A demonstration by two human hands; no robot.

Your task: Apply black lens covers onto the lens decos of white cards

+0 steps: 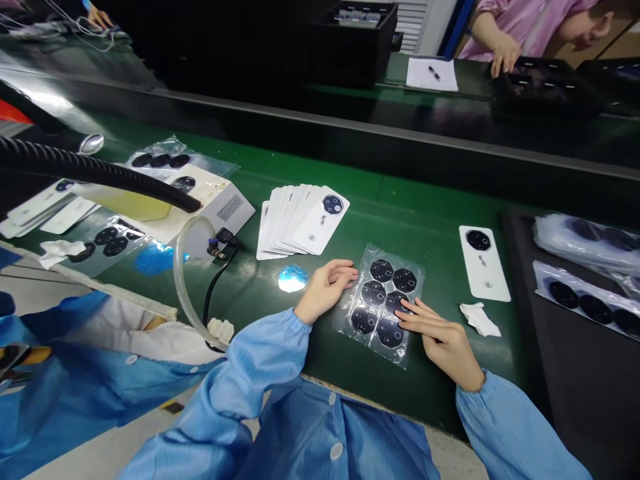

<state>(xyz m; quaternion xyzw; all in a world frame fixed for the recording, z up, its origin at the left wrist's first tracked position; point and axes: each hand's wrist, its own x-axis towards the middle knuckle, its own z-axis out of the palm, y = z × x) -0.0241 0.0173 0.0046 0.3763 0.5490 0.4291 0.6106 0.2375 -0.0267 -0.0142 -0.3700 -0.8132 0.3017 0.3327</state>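
In front of me on the green bench lies a clear plastic sheet [367, 303] with several round black camera-lens covers in two columns. My right hand [445, 337] rests on its right side, fingers stretched across the lower right covers. At the sheet's upper left edge is my left hand [325, 287], its fingers loosely bent and apart from the thumb, with nothing visible held. A shiny blue-white film disc [293, 279] lies left of that hand. Beyond it fans out a stack of white phone-shaped cards [300, 220]. One single white card [484, 263] with a black lens circle lies to the right.
Crumpled white tissue [480, 319] sits below the single card. A dark tray [560, 360] at right carries bagged lens covers [590, 300]. To the left are a white box [220, 207], a clear hose [180, 273] and a black ribbed hose [100, 173]. Co-workers are at left and across.
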